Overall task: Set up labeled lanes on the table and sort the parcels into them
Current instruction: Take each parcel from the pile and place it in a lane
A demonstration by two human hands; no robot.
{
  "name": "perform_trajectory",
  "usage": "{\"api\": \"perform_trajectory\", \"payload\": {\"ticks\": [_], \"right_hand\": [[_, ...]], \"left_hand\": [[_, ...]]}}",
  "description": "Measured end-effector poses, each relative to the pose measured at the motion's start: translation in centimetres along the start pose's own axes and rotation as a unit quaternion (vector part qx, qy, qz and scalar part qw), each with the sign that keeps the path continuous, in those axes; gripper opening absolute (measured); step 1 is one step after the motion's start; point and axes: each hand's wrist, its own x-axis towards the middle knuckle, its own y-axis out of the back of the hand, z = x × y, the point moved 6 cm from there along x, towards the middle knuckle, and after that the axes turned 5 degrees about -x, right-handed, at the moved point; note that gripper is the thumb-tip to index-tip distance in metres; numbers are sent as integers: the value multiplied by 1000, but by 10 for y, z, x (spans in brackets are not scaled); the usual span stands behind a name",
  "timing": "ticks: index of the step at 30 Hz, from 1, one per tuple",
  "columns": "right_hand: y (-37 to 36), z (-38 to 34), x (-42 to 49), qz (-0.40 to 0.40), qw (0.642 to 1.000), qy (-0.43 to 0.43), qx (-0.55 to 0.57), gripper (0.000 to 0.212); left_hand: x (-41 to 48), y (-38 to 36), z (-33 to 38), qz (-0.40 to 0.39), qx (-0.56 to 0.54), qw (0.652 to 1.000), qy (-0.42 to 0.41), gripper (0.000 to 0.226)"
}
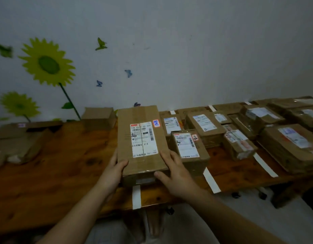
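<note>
Together, left hand and right hand clasp a long brown cardboard parcel by its near corners — fingers curled round it — steadying it over a white tape lane strip on the wooden table.

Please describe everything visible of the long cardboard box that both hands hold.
The long cardboard box is brown, sealed with clear tape along its top. A white shipping label with barcodes and a small red-edged sticker are on top. It runs lengthwise away from the person, over a white tape strip, beside a smaller parcel. The left hand grips its left edge, the right hand its near right corner.
</note>
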Motion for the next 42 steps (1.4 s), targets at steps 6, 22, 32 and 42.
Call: {"api": "perform_trajectory", "payload": {"ticks": [6, 22, 32, 42], "right_hand": [[-35, 50, -11, -89, 996, -29, 0, 73], [-55, 103, -4, -89, 990, -83, -65, 79], [-41, -20, 67, -23, 975, 28, -221, 71], [-137, -189, 171, -119, 951, 92, -271, 69]], "left_hand": [[-3, -12, -61, 28, 43, 998, 20, 53], [36, -40, -108, -55, 237, 967, 74, 67], [37, 62, -21, -17, 378, 925, 46, 74], [56, 280, 64, 67, 417, 906, 3, 74]]}}
